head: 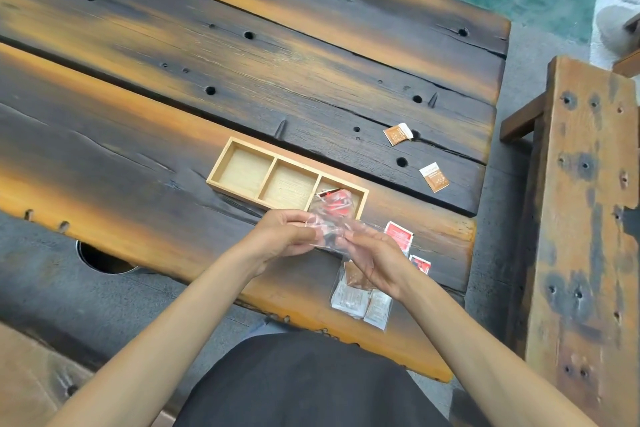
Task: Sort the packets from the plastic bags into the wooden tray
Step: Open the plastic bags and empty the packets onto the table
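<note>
A light wooden tray [242, 146] with three compartments lies on the dark table; its left and middle compartments look bare. Both hands hold one clear plastic bag [330, 218] with red packets inside, just above the tray's right compartment. My left hand [287, 236] grips the bag's left side and my right hand [372, 258] its right side. A second clear bag [360, 302] with white and brown packets lies under my right wrist. Two red packets [400, 232] lie to the right of my hands. Two brown packets [398, 134] lie farther back right.
The table [173, 97] is made of rough dark and orange planks with holes and gaps. A round metal-rimmed opening [100, 258] sits by the near edge at left. A wooden bench [581, 218] stands to the right, beyond a gap of grey floor.
</note>
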The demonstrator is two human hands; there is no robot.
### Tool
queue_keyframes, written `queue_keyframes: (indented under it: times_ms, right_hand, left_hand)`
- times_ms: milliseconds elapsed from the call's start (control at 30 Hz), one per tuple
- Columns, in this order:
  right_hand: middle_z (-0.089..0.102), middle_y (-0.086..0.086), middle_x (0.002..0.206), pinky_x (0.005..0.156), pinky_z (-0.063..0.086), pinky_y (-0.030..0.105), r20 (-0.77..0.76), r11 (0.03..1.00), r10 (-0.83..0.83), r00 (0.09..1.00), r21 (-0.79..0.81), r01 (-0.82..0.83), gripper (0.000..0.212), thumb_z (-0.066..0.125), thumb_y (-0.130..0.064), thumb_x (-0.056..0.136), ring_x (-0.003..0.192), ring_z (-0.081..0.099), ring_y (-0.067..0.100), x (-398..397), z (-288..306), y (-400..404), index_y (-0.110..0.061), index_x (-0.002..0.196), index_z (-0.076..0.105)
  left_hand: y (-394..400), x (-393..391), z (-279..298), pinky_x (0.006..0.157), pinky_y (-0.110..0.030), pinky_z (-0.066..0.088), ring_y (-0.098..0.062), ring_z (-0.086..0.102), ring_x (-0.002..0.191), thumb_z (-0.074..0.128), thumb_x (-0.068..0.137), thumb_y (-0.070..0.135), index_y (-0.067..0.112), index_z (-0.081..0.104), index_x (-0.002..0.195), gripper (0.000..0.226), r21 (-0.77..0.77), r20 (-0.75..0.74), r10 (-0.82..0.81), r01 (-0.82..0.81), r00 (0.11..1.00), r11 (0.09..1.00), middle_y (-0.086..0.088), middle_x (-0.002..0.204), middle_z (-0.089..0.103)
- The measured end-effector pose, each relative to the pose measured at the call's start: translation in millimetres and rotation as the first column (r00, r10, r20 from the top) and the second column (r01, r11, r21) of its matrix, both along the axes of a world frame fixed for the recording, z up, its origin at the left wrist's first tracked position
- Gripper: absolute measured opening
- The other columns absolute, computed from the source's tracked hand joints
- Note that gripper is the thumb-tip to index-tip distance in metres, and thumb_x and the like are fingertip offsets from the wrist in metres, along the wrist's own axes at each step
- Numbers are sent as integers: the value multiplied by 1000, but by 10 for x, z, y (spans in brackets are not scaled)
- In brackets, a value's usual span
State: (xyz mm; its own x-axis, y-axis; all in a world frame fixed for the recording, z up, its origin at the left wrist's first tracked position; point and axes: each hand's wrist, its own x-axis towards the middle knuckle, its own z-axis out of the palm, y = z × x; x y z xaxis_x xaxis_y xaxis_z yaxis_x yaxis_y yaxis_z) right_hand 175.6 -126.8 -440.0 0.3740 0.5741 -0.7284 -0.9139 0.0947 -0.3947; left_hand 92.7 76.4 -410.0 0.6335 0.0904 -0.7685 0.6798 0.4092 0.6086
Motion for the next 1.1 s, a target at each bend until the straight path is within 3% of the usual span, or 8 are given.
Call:
queue_keyframes:
  times_ms: [167,267,333,533,767,900,1000,1100]
  right_hand:
    - [70,30,122,76,64,26,66,998,51,997,-47,-48,49,71,8,83,95,77,27,-35,197,5,6,131,60]
    - [74,23,119,69,64,24,166,981,146,975,-148,-122,44,70,4,88,90,78,23,-67,306,18,-2,131,63]
    - [76,16,119,76,65,30,247,963,224,943,-205,-175,46,72,-1,89,90,77,22,-90,365,10,-12,133,64]
    - [77,14,114,82,57,27,300,947,278,912,-245,-208,39,74,-2,87,98,74,22,-194,520,-58,-14,124,68]
    - [75,15,121,82,62,38,188,953,267,945,-197,-230,34,67,-34,95,106,72,28,-326,523,-134,-13,122,69]
    - [80,3,101,70,57,32,170,947,189,967,-293,-134,30,57,-46,100,88,75,18,-216,467,-111,-22,113,70]
    - [80,3,103,78,54,33,270,928,219,938,-353,-115,32,62,-44,97,92,75,15,-95,416,-104,-20,116,70]
    - [79,4,108,76,54,32,288,924,232,929,-365,-118,31,65,-42,96,89,76,13,4,374,-151,-19,116,73]
  left_hand:
    - [67,6,-116,87,-36,61,-27,74,105,76,86,38,8,66,123,49,-131,-81,-12,2,997,991,-13,115,76]
    - [62,76,-138,80,-30,63,-25,74,103,73,90,20,3,66,123,38,-160,-99,25,-41,995,986,-14,114,76]
    - [54,104,-115,81,-30,63,-24,75,103,71,89,6,-2,67,120,32,-195,-84,64,-79,994,978,-16,114,76]
    - [112,36,-17,85,-34,62,-28,73,106,71,84,-8,-1,63,125,43,-217,-34,88,-93,996,972,-17,113,76]
    - [59,-206,51,98,-40,56,-22,72,109,77,83,5,12,52,138,62,-134,34,9,-5,999,991,-4,114,77]
    - [-36,-282,114,81,-22,51,-17,72,109,77,84,9,17,57,128,50,-74,65,-22,27,998,997,-2,112,78]
    - [-109,-335,127,103,-38,48,-16,75,100,82,82,19,14,57,137,61,-15,66,-76,77,995,997,0,113,78]
    - [-211,-372,144,106,-45,49,-18,74,101,84,79,25,18,63,132,57,36,54,-74,72,996,997,3,113,78]
